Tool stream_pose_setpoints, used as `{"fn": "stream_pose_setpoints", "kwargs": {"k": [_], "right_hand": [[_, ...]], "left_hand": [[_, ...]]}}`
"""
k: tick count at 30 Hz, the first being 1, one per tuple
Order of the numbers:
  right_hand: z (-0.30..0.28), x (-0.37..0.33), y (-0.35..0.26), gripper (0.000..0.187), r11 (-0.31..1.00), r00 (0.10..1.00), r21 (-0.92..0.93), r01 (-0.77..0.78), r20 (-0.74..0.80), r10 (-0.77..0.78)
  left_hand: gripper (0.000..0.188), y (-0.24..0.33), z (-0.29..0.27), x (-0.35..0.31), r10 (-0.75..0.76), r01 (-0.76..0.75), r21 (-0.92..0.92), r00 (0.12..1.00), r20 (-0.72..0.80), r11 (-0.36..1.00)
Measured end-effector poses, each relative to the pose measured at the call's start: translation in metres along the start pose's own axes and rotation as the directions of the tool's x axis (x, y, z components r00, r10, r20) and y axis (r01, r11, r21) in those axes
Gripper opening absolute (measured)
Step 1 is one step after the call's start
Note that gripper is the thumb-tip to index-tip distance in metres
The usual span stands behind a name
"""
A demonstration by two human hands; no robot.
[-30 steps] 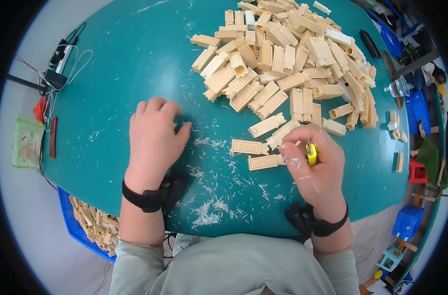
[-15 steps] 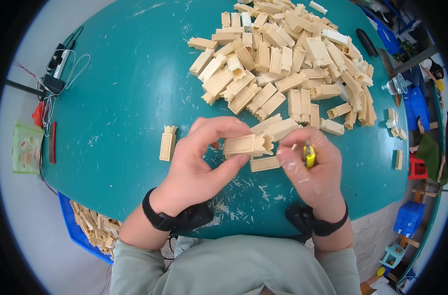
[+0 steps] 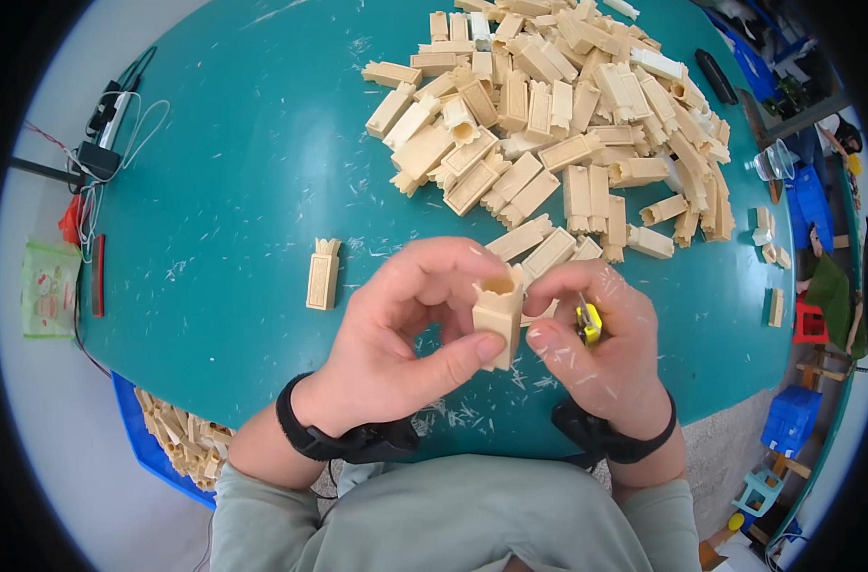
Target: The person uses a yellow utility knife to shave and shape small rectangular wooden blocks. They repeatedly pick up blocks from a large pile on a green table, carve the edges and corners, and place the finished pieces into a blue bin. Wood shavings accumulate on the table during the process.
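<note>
Round teal table (image 3: pixel 224 172), grey floor (image 3: pixel 34 458), blue bins (image 3: pixel 791 419) nearby.

The right hand (image 3: pixel 601 348) hides most of the yellow tool (image 3: pixel 591 322). The block's (image 3: pixel 499 319) lower end sits behind the left thumb. At seven o'clock, the bench (image 3: pixel 234 172) covers most of the blue bin (image 3: pixel 143 443).

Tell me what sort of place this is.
Probably a small workshop or hand-finishing bench. A big pile of cream hollow blocks covers the teal table, shavings lie around, and the left hand and right hand hold one block plus a yellow tool.
</note>
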State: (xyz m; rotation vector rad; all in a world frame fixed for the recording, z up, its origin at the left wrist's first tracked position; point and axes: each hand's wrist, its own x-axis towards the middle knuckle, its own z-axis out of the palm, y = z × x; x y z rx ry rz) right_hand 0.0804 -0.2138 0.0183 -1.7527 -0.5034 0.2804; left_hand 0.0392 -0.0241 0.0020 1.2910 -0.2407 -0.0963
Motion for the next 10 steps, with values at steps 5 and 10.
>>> {"fn": "stream_pose_setpoints", "kwargs": {"k": [5, 10], "right_hand": [[0.0044, -0.0012, -0.0037, 0.029, 0.988, 0.990, 0.091, -0.122, 0.075, 0.116], [0.0028, -0.0021, -0.0016, 0.032, 0.998, 1.000, -0.069, -0.010, -0.008, 0.009]], "left_hand": [[0.039, -0.0059, -0.0015, 0.0021, 0.080, -0.083, -0.127, 0.996, -0.029, 0.988], [0.041, -0.0018, 0.0003, 0.0026, 0.108, -0.113, -0.125, 0.993, -0.048, 0.986]]}}
